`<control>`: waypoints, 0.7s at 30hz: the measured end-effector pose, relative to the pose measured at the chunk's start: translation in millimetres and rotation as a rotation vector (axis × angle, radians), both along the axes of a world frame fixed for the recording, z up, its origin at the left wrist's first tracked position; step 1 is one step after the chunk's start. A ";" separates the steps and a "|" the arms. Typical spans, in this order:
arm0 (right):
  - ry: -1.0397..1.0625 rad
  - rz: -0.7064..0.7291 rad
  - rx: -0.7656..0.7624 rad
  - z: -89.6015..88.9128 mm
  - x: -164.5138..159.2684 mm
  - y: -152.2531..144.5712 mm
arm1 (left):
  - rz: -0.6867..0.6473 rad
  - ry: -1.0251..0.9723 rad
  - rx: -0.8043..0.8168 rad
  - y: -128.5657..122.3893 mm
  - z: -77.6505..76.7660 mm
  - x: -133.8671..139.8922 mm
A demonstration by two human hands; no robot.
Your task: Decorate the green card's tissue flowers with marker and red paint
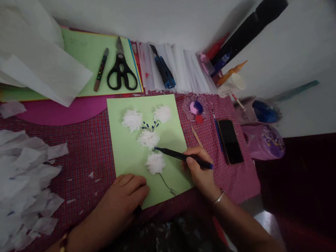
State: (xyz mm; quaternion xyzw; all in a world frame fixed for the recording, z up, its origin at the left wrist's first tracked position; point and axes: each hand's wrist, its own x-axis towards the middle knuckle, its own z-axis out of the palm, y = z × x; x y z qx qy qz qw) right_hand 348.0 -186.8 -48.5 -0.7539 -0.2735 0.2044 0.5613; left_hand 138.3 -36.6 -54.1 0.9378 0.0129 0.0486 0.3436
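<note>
My right hand [200, 167] is closed around a black marker pen [174, 154] with a blue end. The pen's tip meets the light green sheet [126, 163] between two white ruffled paper flowers. Several such flowers, among them the lowest one [155, 162], are stuck on the sheet, with a drawn stem and small dark blue buds near the top ones. My left hand [130, 192] rests on the sheet's lower left edge, fingers curled. A small black end [137, 208] pokes out beneath it; I cannot make out what it is.
White paper pieces [13, 186] are heaped at left. Black scissors [122, 70], a patterned pen [101, 69] and a blue-black cutter [163, 67] lie at the back. To the right are a paint dish [195, 108], a phone [230, 141] and a pink container [263, 142].
</note>
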 end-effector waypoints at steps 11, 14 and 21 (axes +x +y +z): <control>-0.027 0.037 -0.008 -4.3 3.1 -3.9 | -0.003 0.039 -0.024 1.9 3.1 0.8; -0.057 0.057 -0.002 -5.1 3.4 -4.0 | -0.005 0.021 -0.030 2.2 3.2 1.3; -0.073 0.098 0.001 -0.6 5.4 -3.1 | 0.007 0.056 -0.031 2.6 5.4 1.9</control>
